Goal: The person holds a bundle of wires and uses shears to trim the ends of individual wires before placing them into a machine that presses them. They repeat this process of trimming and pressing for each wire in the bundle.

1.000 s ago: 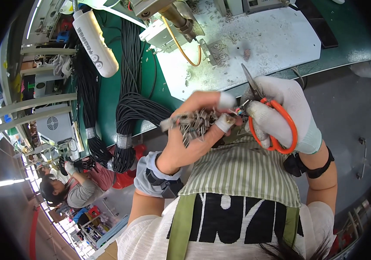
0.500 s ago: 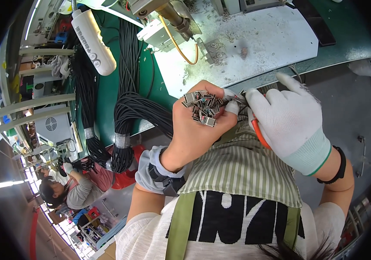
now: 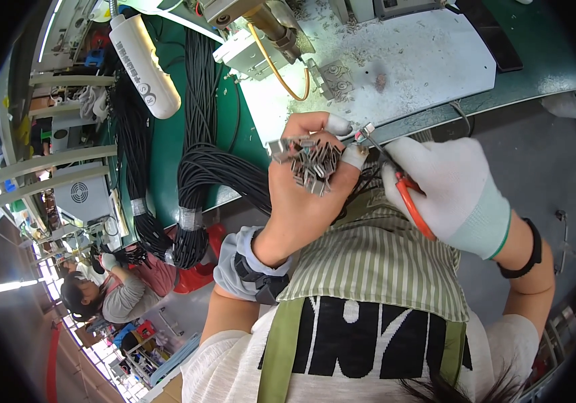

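Cable bundles left of hands

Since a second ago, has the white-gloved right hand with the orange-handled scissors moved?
Yes. The gloved right hand has dropped away from the white work mat on the green bench, toward the person's striped apron, turning its back to the camera.

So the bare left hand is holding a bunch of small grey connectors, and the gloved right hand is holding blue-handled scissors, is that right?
Not quite: the scissor handles are orange, not blue. The head view shows the bare left hand gripping the bunch of small grey connectors, while the white-gloved right hand holds the orange-handled scissors.
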`<state>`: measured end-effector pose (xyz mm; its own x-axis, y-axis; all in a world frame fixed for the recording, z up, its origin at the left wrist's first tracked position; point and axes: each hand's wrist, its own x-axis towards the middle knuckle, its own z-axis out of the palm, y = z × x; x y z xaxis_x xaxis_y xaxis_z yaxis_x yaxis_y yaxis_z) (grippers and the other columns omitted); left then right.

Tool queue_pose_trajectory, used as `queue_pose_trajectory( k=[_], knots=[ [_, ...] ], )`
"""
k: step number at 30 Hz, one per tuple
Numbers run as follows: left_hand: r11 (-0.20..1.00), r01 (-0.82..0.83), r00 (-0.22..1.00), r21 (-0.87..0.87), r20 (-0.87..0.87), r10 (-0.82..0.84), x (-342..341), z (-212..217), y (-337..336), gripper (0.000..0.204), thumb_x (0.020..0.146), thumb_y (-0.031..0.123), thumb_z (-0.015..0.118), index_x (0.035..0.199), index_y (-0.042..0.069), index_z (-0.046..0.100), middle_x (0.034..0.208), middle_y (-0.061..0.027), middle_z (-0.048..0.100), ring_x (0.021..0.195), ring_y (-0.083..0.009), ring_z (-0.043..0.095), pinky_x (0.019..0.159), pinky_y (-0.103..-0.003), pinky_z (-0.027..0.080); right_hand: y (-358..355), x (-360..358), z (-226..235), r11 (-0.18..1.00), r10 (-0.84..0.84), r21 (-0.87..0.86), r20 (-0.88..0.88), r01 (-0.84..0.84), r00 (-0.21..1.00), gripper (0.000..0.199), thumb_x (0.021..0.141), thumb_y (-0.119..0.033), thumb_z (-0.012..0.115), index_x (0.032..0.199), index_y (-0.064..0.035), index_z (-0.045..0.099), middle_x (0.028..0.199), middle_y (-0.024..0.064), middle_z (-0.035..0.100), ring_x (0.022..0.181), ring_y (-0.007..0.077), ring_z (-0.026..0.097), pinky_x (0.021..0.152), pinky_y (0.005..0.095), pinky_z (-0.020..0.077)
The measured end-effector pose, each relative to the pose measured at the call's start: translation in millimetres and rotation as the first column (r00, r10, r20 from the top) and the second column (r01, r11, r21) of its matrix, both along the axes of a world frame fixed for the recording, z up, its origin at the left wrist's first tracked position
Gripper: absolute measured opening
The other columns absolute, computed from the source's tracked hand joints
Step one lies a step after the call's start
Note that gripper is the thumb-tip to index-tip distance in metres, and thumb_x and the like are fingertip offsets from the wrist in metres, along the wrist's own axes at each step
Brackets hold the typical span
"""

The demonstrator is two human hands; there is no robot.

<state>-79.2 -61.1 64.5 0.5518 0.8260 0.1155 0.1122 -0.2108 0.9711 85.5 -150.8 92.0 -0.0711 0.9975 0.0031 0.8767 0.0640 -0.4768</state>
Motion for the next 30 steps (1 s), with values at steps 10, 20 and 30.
queue_pose_trajectory(
  k=[10,20,30],
  knots=[
    [0.957,0.283,0.957,0.066,0.046,-0.286,-16.3,0.4,12.0,0.027,0.081,-0.005,0.064,0.104,0.0,0.051,0.085,-0.0036,0.061,0.075,-0.0044,0.056,0.067,-0.019,0.045,-0.1,-31.9,-15.1,0.95,-0.129,0.173,-0.544,0.261,0.829,0.014,0.075,-0.011,0.067,0.078,-0.0049,0.055,0.058,0.0107,0.053,0.049,0.0301,0.055,0.046,0.0369,0.042],
    [0.994,0.082,0.991,-0.07,-0.102,-0.089,-9.8,5.5,7.4,0.018,0.08,-0.003,0.065,0.095,0.0,0.054,0.075,-0.0018,0.06,0.063,-0.0038,0.053,0.056,-0.018,0.042,3.4,-26.5,-10.8,0.912,-0.206,0.335,-0.128,0.238,0.97,0.011,0.077,-0.006,0.063,0.087,-0.0014,0.062,0.058,0.0109,0.053,0.047,0.023,0.052,0.048,0.0285,0.0413],
    [0.745,0.188,0.981,-0.64,0.158,-0.112,-26.1,-18.4,39.6,0.016,0.085,0.008,0.062,0.097,0.001,0.055,0.07,-0.0008,0.05,0.056,-0.0087,0.04,0.052,-0.025,0.033,5.5,-18.4,-33.7,0.972,-0.221,-0.075,-0.625,0.225,0.748,0.014,0.084,-0.013,0.058,0.08,0.0005,0.058,0.055,0.0084,0.051,0.045,0.0167,0.05,0.047,0.0276,0.0382]
  ],
)
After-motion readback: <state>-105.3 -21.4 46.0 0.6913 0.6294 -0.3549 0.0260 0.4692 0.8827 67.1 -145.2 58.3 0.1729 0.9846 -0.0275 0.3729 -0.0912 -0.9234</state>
